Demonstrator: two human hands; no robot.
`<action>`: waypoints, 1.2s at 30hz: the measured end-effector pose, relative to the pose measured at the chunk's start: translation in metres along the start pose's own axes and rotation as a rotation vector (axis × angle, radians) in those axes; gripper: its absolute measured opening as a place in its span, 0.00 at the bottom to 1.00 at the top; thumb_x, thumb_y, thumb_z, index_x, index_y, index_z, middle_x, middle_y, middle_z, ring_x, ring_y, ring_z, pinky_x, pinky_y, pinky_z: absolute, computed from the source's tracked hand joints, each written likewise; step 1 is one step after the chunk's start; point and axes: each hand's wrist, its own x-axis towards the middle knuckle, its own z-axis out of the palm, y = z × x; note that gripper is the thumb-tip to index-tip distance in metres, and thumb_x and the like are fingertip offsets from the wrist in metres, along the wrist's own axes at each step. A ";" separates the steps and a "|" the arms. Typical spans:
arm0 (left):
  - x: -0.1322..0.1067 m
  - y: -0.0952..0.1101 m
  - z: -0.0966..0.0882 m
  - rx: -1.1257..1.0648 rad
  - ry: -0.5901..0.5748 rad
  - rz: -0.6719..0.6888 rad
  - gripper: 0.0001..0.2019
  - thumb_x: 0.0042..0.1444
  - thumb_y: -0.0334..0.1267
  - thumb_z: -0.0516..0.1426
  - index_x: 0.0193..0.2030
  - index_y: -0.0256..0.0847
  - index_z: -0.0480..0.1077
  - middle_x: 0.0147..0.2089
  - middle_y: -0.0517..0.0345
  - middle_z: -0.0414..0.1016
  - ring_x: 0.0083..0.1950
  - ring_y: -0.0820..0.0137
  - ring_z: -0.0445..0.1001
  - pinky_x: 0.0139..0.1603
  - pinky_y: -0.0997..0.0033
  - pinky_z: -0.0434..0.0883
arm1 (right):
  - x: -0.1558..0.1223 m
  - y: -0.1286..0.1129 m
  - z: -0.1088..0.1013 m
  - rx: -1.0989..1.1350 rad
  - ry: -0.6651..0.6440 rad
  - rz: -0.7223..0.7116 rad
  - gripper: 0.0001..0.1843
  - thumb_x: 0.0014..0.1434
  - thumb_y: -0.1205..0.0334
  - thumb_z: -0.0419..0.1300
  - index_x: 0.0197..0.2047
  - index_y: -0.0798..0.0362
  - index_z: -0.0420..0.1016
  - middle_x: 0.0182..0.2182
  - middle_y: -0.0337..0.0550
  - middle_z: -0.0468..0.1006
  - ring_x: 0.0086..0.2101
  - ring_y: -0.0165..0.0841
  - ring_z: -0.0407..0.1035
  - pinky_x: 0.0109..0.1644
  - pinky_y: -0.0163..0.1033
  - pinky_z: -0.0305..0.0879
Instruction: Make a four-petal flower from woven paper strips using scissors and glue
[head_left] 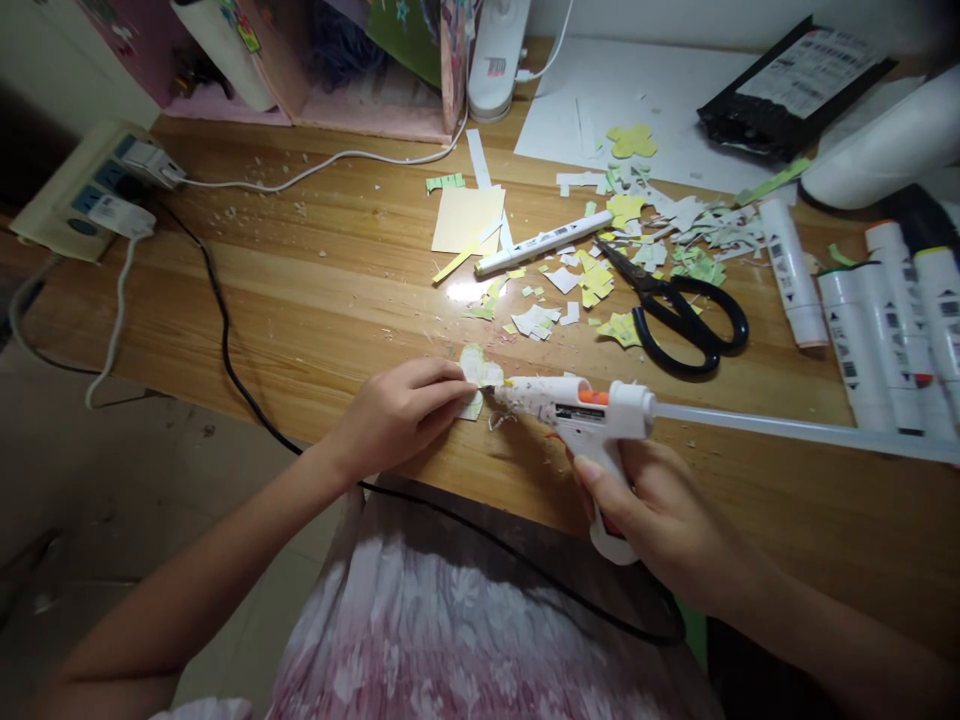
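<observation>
My right hand (660, 515) is wrapped round the handle of a white glue gun (581, 410) with an orange trigger. A long clear glue stick (802, 432) juts out of its back to the right. The gun's nozzle touches a small pale green paper cutout (478, 372) lying near the front edge of the wooden desk (315, 300). My left hand (401, 410) pinches that cutout with fingers pressed together, just left of the nozzle.
Black scissors (679, 310), a white marker (544, 243) and several paper scraps lie beyond the gun. Several more markers (862, 330) stand at the right. A power strip (90, 190) sits far left; a black cable (225, 350) runs over the desk edge. A pink box stands at the back.
</observation>
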 end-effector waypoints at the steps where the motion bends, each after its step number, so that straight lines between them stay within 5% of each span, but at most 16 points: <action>1: -0.001 0.000 0.000 0.001 0.000 0.003 0.09 0.59 0.30 0.54 0.44 0.37 0.73 0.43 0.50 0.77 0.44 0.69 0.74 0.44 0.69 0.72 | 0.000 0.000 0.000 0.001 0.004 -0.003 0.11 0.62 0.56 0.48 0.36 0.46 0.70 0.23 0.40 0.73 0.26 0.39 0.70 0.31 0.41 0.67; 11: -0.001 -0.002 0.001 -0.012 -0.004 0.004 0.09 0.59 0.31 0.53 0.44 0.38 0.72 0.44 0.50 0.76 0.44 0.69 0.74 0.45 0.70 0.72 | -0.002 0.007 0.008 0.017 0.080 -0.094 0.16 0.63 0.57 0.48 0.51 0.48 0.69 0.40 0.43 0.79 0.40 0.42 0.74 0.42 0.42 0.69; 17: -0.003 -0.003 0.002 0.006 -0.001 0.008 0.09 0.59 0.31 0.53 0.45 0.39 0.72 0.44 0.51 0.76 0.44 0.69 0.74 0.45 0.71 0.72 | -0.003 0.004 0.010 0.030 0.049 -0.072 0.15 0.62 0.59 0.47 0.46 0.51 0.71 0.18 0.37 0.73 0.21 0.36 0.70 0.27 0.39 0.66; 22: -0.003 -0.001 0.001 0.048 -0.007 0.037 0.10 0.59 0.30 0.52 0.45 0.37 0.72 0.44 0.49 0.76 0.45 0.68 0.74 0.44 0.69 0.72 | -0.004 0.005 0.010 0.061 0.067 -0.090 0.12 0.61 0.59 0.48 0.40 0.49 0.71 0.25 0.40 0.77 0.26 0.37 0.72 0.29 0.39 0.66; 25: -0.003 0.000 0.000 0.067 -0.017 0.046 0.11 0.60 0.29 0.51 0.45 0.36 0.71 0.44 0.49 0.76 0.44 0.67 0.74 0.43 0.69 0.72 | -0.004 0.005 0.010 0.070 0.057 -0.064 0.11 0.62 0.57 0.48 0.35 0.48 0.71 0.19 0.37 0.72 0.21 0.34 0.68 0.26 0.37 0.64; 31: -0.004 0.000 -0.003 0.162 -0.066 0.116 0.13 0.59 0.26 0.49 0.48 0.34 0.69 0.45 0.48 0.75 0.46 0.66 0.74 0.44 0.69 0.72 | -0.007 0.006 0.010 0.119 0.082 -0.063 0.12 0.61 0.57 0.49 0.36 0.49 0.73 0.25 0.39 0.76 0.27 0.35 0.71 0.32 0.37 0.66; 36: -0.004 -0.002 -0.005 0.277 -0.104 0.225 0.13 0.62 0.27 0.46 0.49 0.33 0.67 0.45 0.48 0.75 0.47 0.65 0.73 0.44 0.69 0.72 | -0.012 0.013 0.005 0.185 0.106 0.064 0.15 0.61 0.53 0.50 0.36 0.50 0.74 0.16 0.34 0.68 0.16 0.30 0.62 0.19 0.34 0.58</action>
